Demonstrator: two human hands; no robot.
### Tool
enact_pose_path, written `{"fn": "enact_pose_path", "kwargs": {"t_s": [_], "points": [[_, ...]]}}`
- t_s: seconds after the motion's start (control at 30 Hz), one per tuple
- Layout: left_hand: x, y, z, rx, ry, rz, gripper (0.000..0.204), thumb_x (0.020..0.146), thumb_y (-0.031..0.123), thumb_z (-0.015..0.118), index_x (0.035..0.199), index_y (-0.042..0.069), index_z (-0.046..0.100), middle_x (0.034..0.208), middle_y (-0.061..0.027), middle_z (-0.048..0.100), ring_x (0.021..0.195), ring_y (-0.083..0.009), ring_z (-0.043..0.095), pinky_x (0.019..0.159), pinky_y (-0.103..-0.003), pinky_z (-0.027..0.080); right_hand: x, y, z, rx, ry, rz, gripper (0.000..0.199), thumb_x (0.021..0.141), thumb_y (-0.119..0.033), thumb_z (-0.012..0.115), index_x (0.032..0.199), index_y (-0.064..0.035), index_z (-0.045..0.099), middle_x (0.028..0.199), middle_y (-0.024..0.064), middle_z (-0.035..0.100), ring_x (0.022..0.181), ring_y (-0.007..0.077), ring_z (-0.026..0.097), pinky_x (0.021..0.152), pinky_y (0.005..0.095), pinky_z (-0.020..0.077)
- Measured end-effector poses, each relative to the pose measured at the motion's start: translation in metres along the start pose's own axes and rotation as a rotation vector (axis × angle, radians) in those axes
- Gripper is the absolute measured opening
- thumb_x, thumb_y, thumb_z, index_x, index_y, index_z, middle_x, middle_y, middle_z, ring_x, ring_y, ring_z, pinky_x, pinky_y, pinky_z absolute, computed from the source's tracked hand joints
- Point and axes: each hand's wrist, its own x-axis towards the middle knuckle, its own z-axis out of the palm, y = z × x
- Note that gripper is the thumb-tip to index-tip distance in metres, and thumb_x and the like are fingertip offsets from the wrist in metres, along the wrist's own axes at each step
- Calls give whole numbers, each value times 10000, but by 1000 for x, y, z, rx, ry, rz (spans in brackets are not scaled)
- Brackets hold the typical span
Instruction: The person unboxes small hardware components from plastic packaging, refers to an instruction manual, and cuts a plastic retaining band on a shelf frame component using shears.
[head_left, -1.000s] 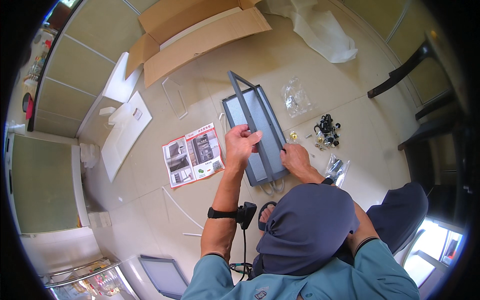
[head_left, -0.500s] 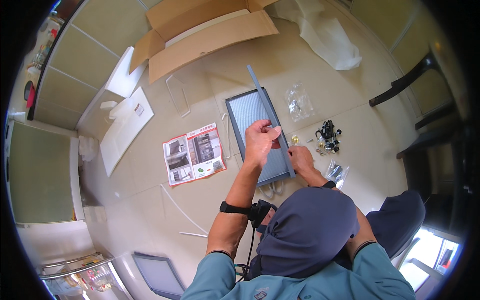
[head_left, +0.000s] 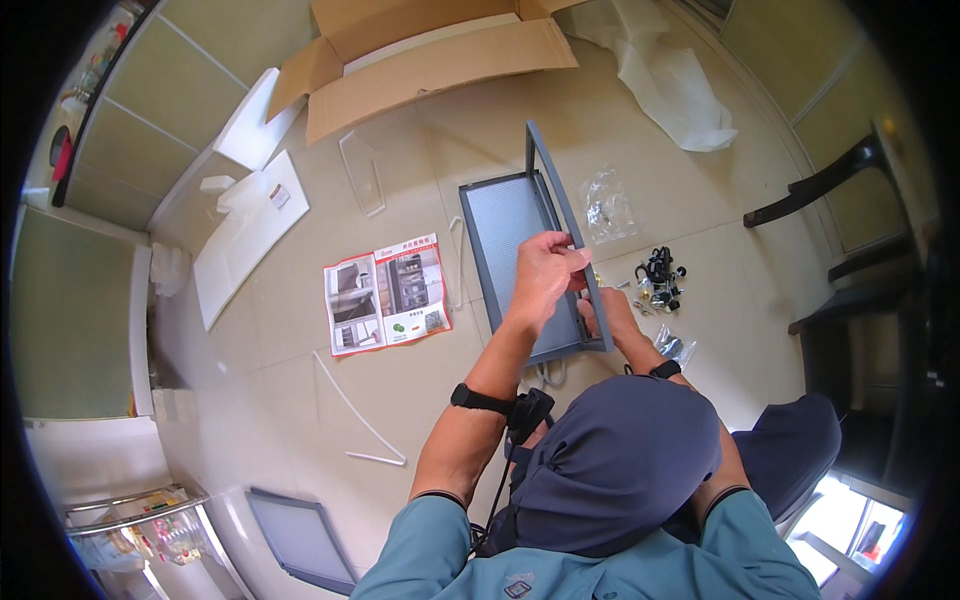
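A slim grey rectangular frame (head_left: pixel 562 190) stands tilted up along the right side of a grey mesh-bottomed tray (head_left: pixel 488 250) lying on the floor. My left hand (head_left: pixel 545 272) is closed with thumb and fingers on the frame's upper bar, above the tray. From the other side, my right hand (head_left: pixel 612 310) grips the frame lower down; the bar hides part of its fingers. Just right of my hands lie a pile of small black and metal fittings (head_left: pixel 660 280) and a clear plastic bag (head_left: pixel 608 210).
A printed leaflet (head_left: pixel 390 295) and thin white rods (head_left: pixel 362 425) lie to the left. Beyond are an open cardboard box (head_left: pixel 440 85), a white foam board (head_left: pixel 250 240) and white wrapping (head_left: pixel 670 90). Another grey panel (head_left: pixel 300 540) rests at the lower left. Dark chair legs (head_left: pixel 815 180) stand right.
The grey frame has swung up and rightward from lying nearly edge-on over the tray, and its opening now shows. Both hands have moved slightly right with it. The whole view has shifted a little.
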Motion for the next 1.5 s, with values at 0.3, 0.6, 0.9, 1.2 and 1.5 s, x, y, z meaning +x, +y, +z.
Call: {"fn": "enact_pose_path", "kwargs": {"t_s": [0.3,0.6,0.9,1.2,1.5], "points": [[0,-3,7,-14,34,32,276,800,8,722,1011,-110,590,753,-81,625,610,-176,638,482,-306,537,-13,-19,-38,868,57,257,357,982,-321,505,1080,-13,656,825,72,676,664,167,647,565,272,500],[6,-13,-1,95,-13,11,332,843,127,717,1079,-84,615,833,-99,662,620,-149,627,535,-275,529,-34,-88,-86,294,-3,-74,525,880,-188,555,1366,-22,450,823,193,657,709,264,639,709,359,515],[-17,-75,-136,804,636,355,400,802,230,705,1108,-23,656,902,-174,702,822,-312,676,774,-396,524,-26,-76,-79,279,149,-72,447,913,-127,535,1338,8,509,712,171,618,614,213,578,654,318,497],[-55,-88,-118,854,436,-105,559,801,317,706,1210,-45,587,858,-181,695,845,-318,679,804,-387,517,-20,-67,-77,241,123,-45,439,947,-153,527,1364,-18,498,684,102,586,613,166,549,638,299,484],[-47,-113,-118,675,489,16,260,781,110,672,974,-61,634,802,-202,678,767,-322,665,732,-391,512,-18,-72,-78,140,164,-45,410,950,-149,503,1338,-17,517,662,86,543,583,148,492,605,294,456]]}}
